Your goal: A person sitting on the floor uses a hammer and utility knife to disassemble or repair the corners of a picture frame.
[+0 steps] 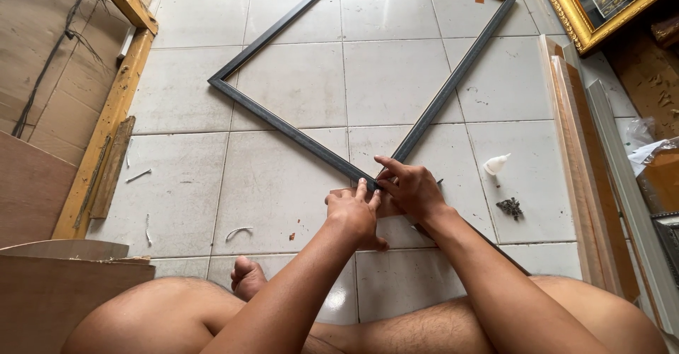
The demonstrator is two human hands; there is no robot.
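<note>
- A dark picture frame [368, 78] is laid flat on the tiled floor [283, 184], its near corner at picture centre.
- That corner is pinched by the left hand [353, 212] and right hand [410, 188], fingers narrowed on it; the right is slightly farther up.
- A small white glue bottle [496, 164] is seen right of the hands.
- A gilt framed picture [601, 0] is noted upper right.

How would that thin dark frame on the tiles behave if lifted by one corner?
The frame is probably light: thin rails, nothing inside. It would likely flex or twist, being wide and slender. Both hands, left and right, press its near corner, so that joint may be weak.
</note>
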